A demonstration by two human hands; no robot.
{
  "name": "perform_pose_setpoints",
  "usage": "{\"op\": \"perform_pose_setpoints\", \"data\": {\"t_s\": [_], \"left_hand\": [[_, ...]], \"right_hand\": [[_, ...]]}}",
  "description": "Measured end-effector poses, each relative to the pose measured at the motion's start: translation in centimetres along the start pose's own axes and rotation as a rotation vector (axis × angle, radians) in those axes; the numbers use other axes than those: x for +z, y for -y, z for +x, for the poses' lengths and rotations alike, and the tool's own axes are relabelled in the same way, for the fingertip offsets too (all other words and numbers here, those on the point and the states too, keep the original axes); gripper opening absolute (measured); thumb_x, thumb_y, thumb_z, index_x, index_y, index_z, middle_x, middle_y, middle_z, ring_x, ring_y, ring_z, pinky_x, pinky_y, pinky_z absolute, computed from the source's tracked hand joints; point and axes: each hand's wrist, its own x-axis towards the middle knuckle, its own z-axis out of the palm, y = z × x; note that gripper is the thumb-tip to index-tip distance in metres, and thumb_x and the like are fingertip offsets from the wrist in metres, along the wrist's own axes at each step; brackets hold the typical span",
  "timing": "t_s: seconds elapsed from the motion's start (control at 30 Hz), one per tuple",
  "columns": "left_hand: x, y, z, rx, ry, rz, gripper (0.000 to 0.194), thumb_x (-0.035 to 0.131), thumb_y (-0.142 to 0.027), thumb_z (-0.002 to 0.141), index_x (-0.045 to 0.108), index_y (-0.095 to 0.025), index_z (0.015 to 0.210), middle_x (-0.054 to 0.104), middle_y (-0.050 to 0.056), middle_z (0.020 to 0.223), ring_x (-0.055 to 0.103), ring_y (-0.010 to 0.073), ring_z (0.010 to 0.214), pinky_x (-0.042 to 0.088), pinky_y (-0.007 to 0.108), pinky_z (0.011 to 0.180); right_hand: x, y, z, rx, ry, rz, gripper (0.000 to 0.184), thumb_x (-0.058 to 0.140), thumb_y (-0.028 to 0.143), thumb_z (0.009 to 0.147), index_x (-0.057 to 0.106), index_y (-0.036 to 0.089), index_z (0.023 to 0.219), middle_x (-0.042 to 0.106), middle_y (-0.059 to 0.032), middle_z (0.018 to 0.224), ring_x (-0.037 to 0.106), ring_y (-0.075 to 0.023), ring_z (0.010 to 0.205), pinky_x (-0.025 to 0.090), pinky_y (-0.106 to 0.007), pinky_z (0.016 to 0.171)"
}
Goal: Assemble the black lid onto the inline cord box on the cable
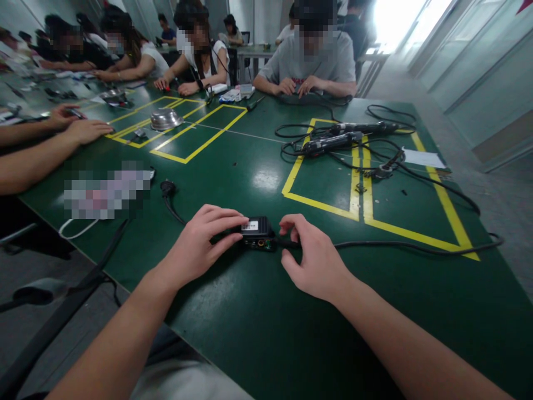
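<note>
A small black power adapter (255, 225) with a white label sits on the green table in front of me. Along its near side, below the upper cover, a strip of circuit board (261, 244) shows. My left hand (209, 236) grips the adapter's left end, fingers on the cover and thumb low at the side. Just right of it, my right hand (311, 253) curves around the black cable (287, 243), thumb and fingers apart. A black plug (168, 188) lies beyond my left hand, its cord running toward the adapter.
Two electric screwdrivers (333, 143) with coiled cords lie at the back right among yellow tape lines (320, 205). A metal bowl (165, 119) stands farther left. Another person's hand (89, 132) rests at the left. Several people sit around the table.
</note>
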Motion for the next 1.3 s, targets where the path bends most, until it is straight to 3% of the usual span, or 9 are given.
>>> {"op": "perform_pose_setpoints", "data": {"t_s": [0.17,0.43,1.03,1.17,1.3], "left_hand": [[0.7,-0.1,0.1,0.064,0.124,0.018,0.028,0.064,-0.030,0.113,0.083,-0.028,0.134,0.082,0.011,0.131,0.070,0.0266,0.116,0.063,0.048,0.107],[1.0,-0.2,0.1,0.095,0.105,0.019,0.027,0.066,-0.027,0.112,0.082,-0.028,0.134,0.081,0.011,0.131,0.073,0.0263,0.117,0.063,0.047,0.107],[1.2,-0.3,0.3,0.073,0.115,-0.031,0.026,0.068,-0.029,0.111,0.081,-0.026,0.133,0.080,0.011,0.130,0.076,0.0265,0.115,0.063,0.045,0.104],[1.1,-0.5,0.3,-0.021,0.133,-0.124,0.024,0.069,-0.030,0.109,0.080,-0.026,0.130,0.081,0.009,0.130,0.076,0.0264,0.117,0.061,0.043,0.107],[1.2,-0.9,0.3,-0.244,0.089,-0.225,0.029,0.071,-0.031,0.105,0.075,-0.025,0.133,0.082,0.006,0.118,0.077,0.0251,0.105,0.062,0.040,0.099]], "right_hand": [[0.1,0.1,0.1,-0.037,0.022,-0.004,0.044,0.069,0.030,0.092,0.060,0.020,0.134,0.077,-0.0119,0.116,0.073,-0.0292,0.096,0.058,-0.046,0.085],[0.5,-0.3,0.4,-0.054,0.027,0.001,0.022,0.072,0.030,0.101,0.071,0.023,0.121,0.078,-0.0114,0.120,0.077,-0.0294,0.105,0.062,-0.048,0.092],[0.6,-0.5,0.3,-0.077,0.023,-0.051,0.021,0.073,0.031,0.103,0.074,0.023,0.122,0.079,-0.0121,0.120,0.076,-0.0309,0.106,0.061,-0.048,0.088],[0.8,-0.5,0.2,-0.080,0.026,-0.066,0.021,0.072,0.033,0.102,0.072,0.023,0.121,0.079,-0.0113,0.118,0.075,-0.0310,0.105,0.059,-0.047,0.089],[0.9,-0.4,0.1,-0.067,0.007,-0.074,0.036,0.072,0.035,0.099,0.066,0.021,0.132,0.078,-0.0102,0.110,0.073,-0.0303,0.096,0.057,-0.046,0.085]]}}
